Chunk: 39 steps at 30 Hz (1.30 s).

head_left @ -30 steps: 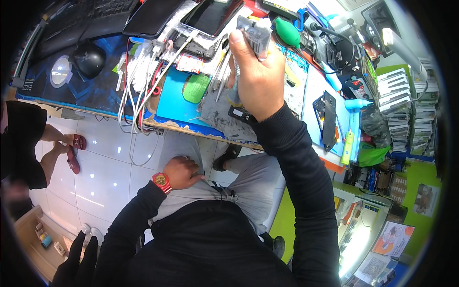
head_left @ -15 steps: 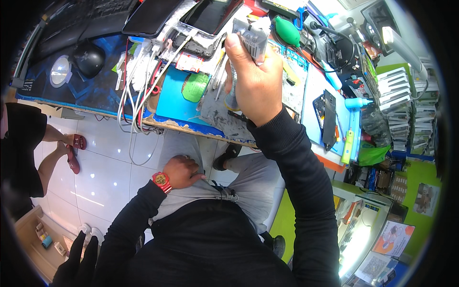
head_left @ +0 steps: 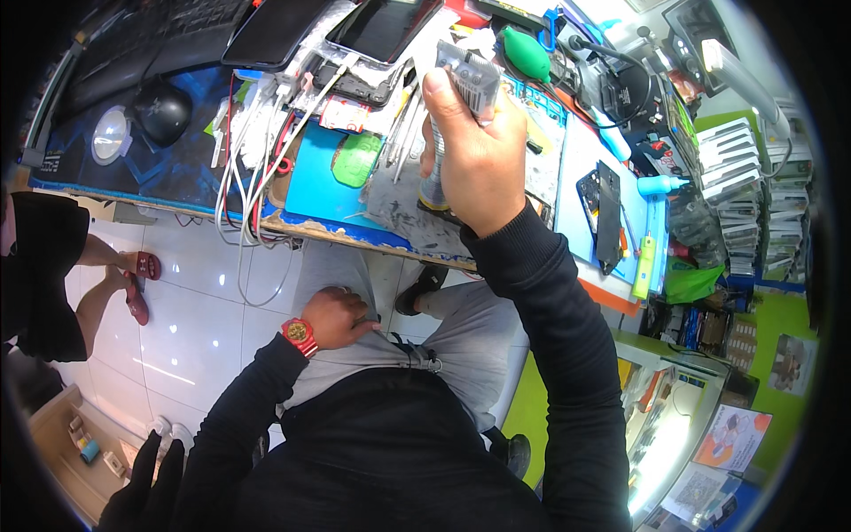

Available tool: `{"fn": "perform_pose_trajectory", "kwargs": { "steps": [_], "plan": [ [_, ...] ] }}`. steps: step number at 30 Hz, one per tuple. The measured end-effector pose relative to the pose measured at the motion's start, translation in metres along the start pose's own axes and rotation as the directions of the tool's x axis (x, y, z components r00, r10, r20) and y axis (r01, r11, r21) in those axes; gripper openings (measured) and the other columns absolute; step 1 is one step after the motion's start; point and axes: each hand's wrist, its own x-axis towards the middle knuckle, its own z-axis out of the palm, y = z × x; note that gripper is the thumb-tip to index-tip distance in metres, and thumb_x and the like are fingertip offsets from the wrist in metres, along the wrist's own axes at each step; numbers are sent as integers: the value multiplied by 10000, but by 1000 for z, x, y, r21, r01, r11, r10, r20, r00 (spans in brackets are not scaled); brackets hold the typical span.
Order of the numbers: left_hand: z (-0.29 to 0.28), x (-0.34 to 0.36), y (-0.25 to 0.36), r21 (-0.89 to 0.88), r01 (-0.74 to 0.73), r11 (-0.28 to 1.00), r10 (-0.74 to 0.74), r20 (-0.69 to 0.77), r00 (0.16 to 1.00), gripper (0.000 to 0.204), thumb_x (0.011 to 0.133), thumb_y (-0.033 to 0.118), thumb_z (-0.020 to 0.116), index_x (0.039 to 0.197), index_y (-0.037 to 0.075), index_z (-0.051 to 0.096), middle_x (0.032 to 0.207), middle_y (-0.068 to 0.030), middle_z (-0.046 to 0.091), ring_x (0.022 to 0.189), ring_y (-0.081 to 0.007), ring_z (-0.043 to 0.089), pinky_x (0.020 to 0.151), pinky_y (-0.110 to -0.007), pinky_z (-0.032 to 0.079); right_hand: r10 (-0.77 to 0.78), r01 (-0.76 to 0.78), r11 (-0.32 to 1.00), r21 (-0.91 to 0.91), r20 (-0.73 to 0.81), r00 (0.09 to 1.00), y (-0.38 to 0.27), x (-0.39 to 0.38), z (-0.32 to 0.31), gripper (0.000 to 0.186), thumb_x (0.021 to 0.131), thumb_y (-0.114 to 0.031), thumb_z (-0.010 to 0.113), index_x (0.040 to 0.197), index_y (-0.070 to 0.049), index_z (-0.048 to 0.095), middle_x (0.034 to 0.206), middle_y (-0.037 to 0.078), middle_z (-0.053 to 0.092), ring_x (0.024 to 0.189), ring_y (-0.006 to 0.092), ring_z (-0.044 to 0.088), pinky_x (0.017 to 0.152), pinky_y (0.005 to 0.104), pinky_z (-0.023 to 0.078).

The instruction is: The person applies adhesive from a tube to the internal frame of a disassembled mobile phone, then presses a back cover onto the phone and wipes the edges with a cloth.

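My right hand (head_left: 486, 164) is closed round a crumpled grey tube (head_left: 467, 78) with a barcode label, held upright above the bench. The tube's flat end sticks up past my thumb, and its lower part shows partly below my fingers. My left hand (head_left: 335, 317), with a red watch (head_left: 299, 335) on the wrist, lies on my thigh and holds nothing; its thumb is apart from the loosely bent fingers. Under the right hand is a stained grey work mat (head_left: 390, 211). Beside it lie several thin tools (head_left: 409, 133) and a green piece (head_left: 357, 160) on a blue sheet (head_left: 306, 182).
Phones (head_left: 381, 27), white cables (head_left: 253, 177) and a black mouse (head_left: 163, 108) crowd the left of the bench. At right are a green air blower (head_left: 526, 55), an opened phone (head_left: 606, 217) and a light-blue bottle (head_left: 661, 184). Another person's legs (head_left: 102, 275) show at far left.
The right hand with the tube has shifted very slightly, and the tube's flat end leans a little more to the left. The left hand has stayed on the thigh.
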Motion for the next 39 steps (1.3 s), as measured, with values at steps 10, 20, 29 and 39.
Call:
{"fn": "perform_pose_trajectory", "kwargs": {
  "steps": [10, 20, 29, 39],
  "plan": [
    [-1, 1, 1, 11, 6, 1000, -6, 10, 1000, 423, 890, 428, 758, 694, 61, 682, 718, -94, 637, 706, -322, 653, 675, -440, 518, 6, -6, 1000, -29, -6, 1000, 2, -5, -12, 270, 1051, -238, 675, 1085, 28, 640, 797, 6, 655, 737, 71, 550, 685, 275, 474],
    [-1, 2, 3, 22, 10, 1000, -10, 16, 1000, 425, 892, 428, 758, 694, 59, 682, 733, -101, 652, 714, -328, 660, 689, -444, 523, 26, -26, 1000, -8, -71, 997, 1, -11, -18, 267, 1043, -251, 689, 996, 6, 636, 674, -15, 608, 553, 58, 525, 530, 262, 424],
    [0, 1, 4, 28, 18, 999, -18, 22, 1000, 441, 900, 443, 752, 693, 59, 682, 737, -103, 656, 725, -331, 661, 697, -444, 525, 25, -23, 999, 32, -62, 998, -5, -15, -22, 240, 1053, -221, 671, 1024, 16, 641, 654, -11, 609, 545, 61, 551, 518, 258, 431],
    [-1, 2, 5, 45, 13, 999, -14, 13, 1000, 456, 918, 463, 734, 694, 65, 719, 715, -99, 668, 702, -327, 661, 689, -451, 530, -28, 27, 999, -17, -66, 997, -3, -16, -26, 249, 1053, -219, 666, 1084, 28, 658, 660, -6, 618, 540, 69, 556, 514, 265, 432]
  ]
}}
